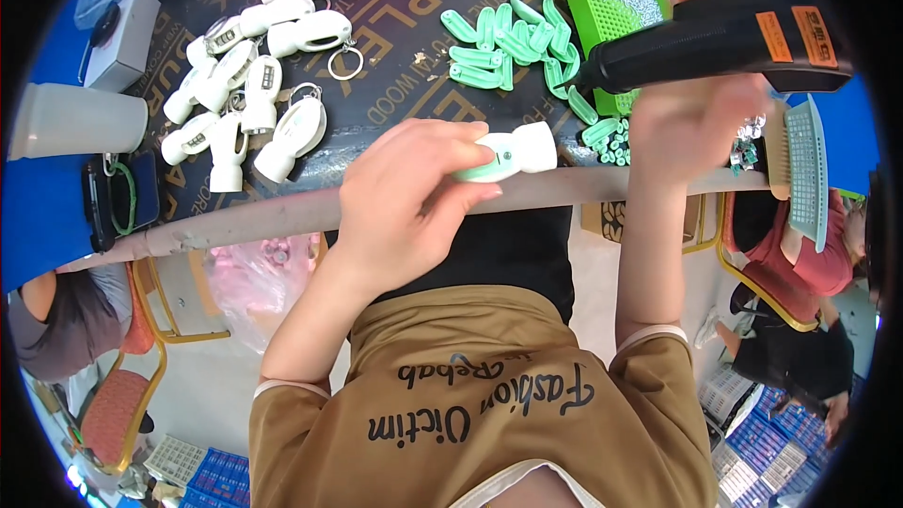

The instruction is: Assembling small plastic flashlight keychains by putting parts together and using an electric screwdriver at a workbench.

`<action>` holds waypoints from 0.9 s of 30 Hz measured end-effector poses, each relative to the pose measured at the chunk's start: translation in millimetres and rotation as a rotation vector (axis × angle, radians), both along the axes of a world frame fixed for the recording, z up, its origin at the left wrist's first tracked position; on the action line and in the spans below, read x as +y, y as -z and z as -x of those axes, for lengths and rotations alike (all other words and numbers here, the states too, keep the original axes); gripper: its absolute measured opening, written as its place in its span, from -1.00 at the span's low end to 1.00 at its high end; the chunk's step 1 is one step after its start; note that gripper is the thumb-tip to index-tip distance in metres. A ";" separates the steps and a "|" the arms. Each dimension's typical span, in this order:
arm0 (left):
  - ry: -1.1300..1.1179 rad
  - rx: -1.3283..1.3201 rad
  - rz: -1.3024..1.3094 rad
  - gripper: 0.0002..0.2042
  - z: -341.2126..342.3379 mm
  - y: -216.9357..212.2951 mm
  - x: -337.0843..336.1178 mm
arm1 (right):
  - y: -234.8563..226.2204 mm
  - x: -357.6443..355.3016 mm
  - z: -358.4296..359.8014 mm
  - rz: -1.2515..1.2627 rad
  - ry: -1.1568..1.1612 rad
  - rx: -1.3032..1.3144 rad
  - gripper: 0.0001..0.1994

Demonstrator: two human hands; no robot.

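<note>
Between thumb and fingers of my left hand (414,193) is a small white flashlight-shaped plastic piece (531,149) with a light green panel on its side, held tilted at the table's near edge. My right hand (691,127), slightly blurred, grips a black and orange electric screwdriver (696,47). Its tip points left, above and apart from the white piece. Ahead of my left hand lies a pile of finished-looking white flashlight pieces (261,94), some with key rings. Curved green plastic panels (513,38) are heaped between this pile and the screwdriver.
Tiny green parts (611,143) and small metal bits (748,146) sit near the front edge. A green tray (597,23) holds many silver pieces. At left stand a translucent cup (80,120), a white box (122,42) and a phone (99,202). Other people sit behind on both sides.
</note>
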State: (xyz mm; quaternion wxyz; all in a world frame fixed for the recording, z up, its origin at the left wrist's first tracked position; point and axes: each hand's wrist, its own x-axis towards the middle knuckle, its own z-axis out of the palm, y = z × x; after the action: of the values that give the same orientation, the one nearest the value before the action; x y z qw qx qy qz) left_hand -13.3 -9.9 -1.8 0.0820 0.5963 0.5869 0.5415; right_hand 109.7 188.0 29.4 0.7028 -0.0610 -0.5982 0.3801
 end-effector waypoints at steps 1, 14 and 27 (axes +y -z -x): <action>0.001 -0.065 -0.035 -0.73 -0.6 -3.4 0.4 | 8.2 2.6 -9.5 -0.112 0.291 0.003 -0.50; 0.341 -0.605 0.196 -0.51 -16.6 -30.6 -4.7 | -4.4 -92.2 -45.7 0.048 -0.426 -0.784 -0.65; 0.178 -0.335 0.508 -0.67 -31.9 -52.1 -12.4 | 17.7 -102.8 -36.0 0.172 -0.475 -0.658 -0.66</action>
State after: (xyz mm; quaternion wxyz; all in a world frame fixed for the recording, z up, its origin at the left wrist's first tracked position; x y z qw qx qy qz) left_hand 18.6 -22.2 50.3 0.3711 0.5081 0.6273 0.4589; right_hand 145.6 85.2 11.7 0.3595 -0.0981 -0.7543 0.5405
